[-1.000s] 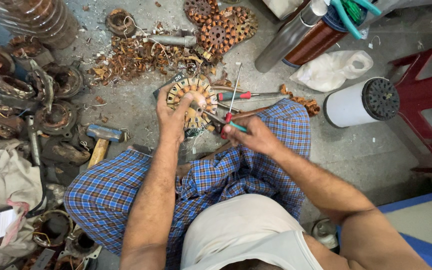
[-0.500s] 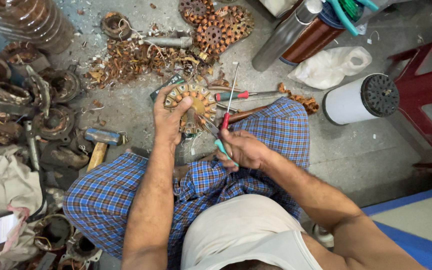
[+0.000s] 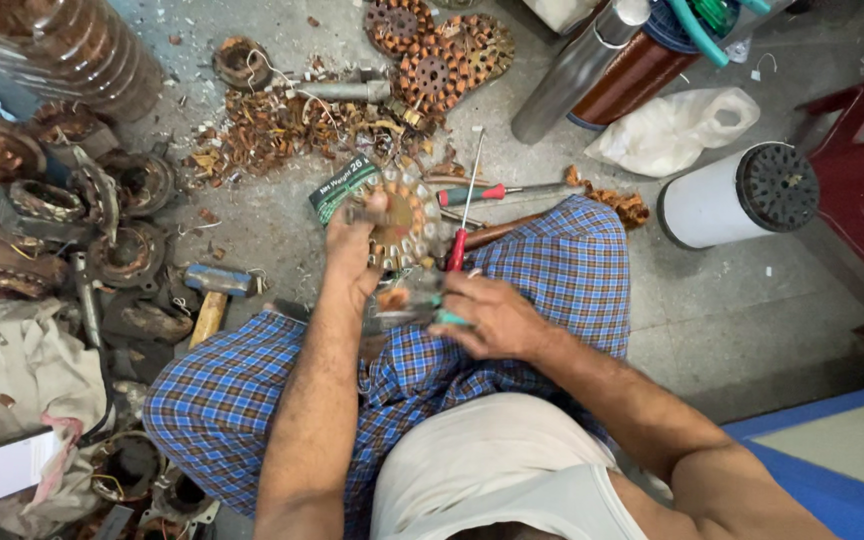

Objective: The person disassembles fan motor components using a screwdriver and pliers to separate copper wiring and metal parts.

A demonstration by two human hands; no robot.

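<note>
Left hand [image 3: 354,245] grips round stator [image 3: 404,222] on its near-left rim, propped over lap; right hand [image 3: 487,315], just nearer, closed on teal-handled tool [image 3: 447,318]

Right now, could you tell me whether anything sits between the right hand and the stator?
The right hand grips a tool beside the stator, which the left hand holds. Only a red screwdriver lies between them.
</note>
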